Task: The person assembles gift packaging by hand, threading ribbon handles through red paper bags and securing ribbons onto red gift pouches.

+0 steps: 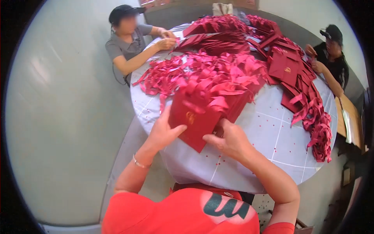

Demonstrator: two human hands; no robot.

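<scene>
A dark red flat gift bag with a gold emblem and pink ribbon at its top is tilted between my hands, above the near part of the table. My left hand grips its left edge, thumb on the front. At its lower right edge my right hand is closed, thumb pointing left; some of those fingers are hidden behind the edge. Just behind the held bag lies a row of similar red bags, topped by a thick heap of pink ribbons.
A pale cloth with white lines covers the round table, dotted with small red bits. More red bags and ribbons line the right side. Fanned bags lie at the back. One co-worker is at far left, another at right.
</scene>
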